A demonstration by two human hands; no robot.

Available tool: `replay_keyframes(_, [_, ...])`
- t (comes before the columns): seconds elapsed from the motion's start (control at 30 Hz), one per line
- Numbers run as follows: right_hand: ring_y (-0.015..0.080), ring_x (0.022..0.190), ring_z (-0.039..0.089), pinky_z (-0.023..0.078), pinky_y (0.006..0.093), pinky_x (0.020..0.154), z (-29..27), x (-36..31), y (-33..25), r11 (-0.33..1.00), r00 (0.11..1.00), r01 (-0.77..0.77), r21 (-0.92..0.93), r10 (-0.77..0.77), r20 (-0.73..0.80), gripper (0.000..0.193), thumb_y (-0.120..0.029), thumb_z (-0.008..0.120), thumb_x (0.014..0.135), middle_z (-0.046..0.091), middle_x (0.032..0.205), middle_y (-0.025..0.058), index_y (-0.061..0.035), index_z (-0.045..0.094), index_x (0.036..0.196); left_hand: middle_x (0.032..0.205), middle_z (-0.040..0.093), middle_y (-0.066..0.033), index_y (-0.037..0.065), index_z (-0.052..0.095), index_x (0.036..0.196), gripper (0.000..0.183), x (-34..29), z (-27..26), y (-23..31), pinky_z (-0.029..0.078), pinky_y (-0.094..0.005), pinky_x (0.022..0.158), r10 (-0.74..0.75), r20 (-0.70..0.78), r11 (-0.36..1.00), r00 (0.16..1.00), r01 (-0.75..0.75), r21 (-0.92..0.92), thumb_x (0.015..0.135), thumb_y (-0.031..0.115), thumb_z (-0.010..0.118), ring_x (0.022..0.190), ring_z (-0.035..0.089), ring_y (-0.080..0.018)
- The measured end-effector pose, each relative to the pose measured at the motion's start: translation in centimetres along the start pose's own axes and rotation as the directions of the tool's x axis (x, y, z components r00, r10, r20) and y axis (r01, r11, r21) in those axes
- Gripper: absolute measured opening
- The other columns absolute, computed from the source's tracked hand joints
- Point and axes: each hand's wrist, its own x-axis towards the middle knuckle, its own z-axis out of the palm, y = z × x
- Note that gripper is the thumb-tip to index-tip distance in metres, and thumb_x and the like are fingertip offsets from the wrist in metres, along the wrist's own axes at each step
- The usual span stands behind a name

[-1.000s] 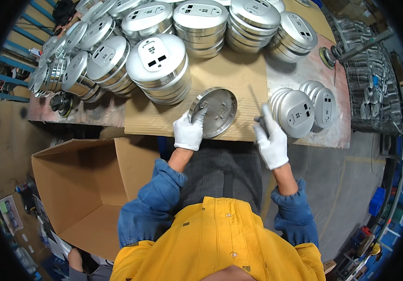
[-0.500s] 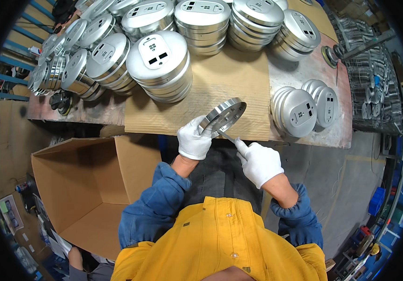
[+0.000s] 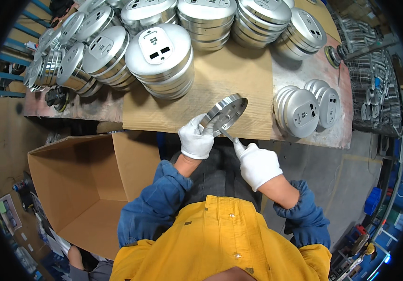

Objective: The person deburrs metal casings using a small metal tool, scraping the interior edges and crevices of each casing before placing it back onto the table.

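Note:
My gloved left hand grips a round, shiny metal cover by its near left edge, its hollow side with holes tilted toward me. In my right hand, also in a white glove, is a thin flat metal file. Its tip reaches the lower rim of the cover, partly hidden behind it. Both hands work just off the front edge of the bench, above my lap. Close beyond them stands a stack of similar silver covers with cut-outs on top.
Cardboard covers part of the bench. More covers lean in two rows at right. A sander lies at the left edge, another round tool at far right. An open carton stands left, a person's hand near it.
My right hand has shifted slightly left and down with the file. The cover has tilted a little in my left hand. The whole view has moved slightly.

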Motion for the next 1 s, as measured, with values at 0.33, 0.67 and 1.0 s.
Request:
replay_keyframes(0.33, [0.0264,0.052,0.059,0.048,0.0398,0.045,7.3,-1.0,-0.4,0.995,0.983,-0.064,0.082,0.077,-0.166,0.054,-0.011,0.050,0.082,0.053,0.072,0.0117,-0.0100,0.044,0.136,0.055,0.058,-0.0043,-0.004,0.066,0.093,0.024,0.1,0.2,0.0,0.040,-0.0248,0.047,-0.155,-0.124,0.988,0.980,0.153,-0.024,0.085,0.019,0.070,0.047,0.044,-0.0054])
replay_keyframes(0.67, [0.0316,0.067,0.063,0.050,0.0414,0.058,-1.3,-0.2,1.0,0.990,0.990,-0.105,0.094,0.095,0.100,0.038,-0.022,0.052,0.088,0.061,0.080,0.0138,-0.0191,0.053,0.126,0.058,0.058,-0.0091,-0.002,0.066,0.091,0.023,-0.2,-0.6,-0.1,0.040,-0.0262,0.046,-0.041,-0.029,0.994,0.999,0.043,0.101,0.082,0.018,0.073,0.043,0.048,-0.0137])
replay_keyframes(1.0, [0.0287,0.065,0.063,0.050,0.0401,0.056,-1.0,0.6,0.7,1.000,0.997,0.029,0.012,-0.030,0.070,0.044,-0.013,0.050,0.082,0.059,0.076,0.0141,-0.0092,0.053,0.126,0.071,0.066,-0.0125,-0.002,0.066,0.092,0.020,-0.8,-0.6,-0.1,0.047,-0.0274,0.054,0.033,0.002,0.993,0.999,-0.033,0.111,0.081,0.014,0.073,0.055,0.060,-0.0162])
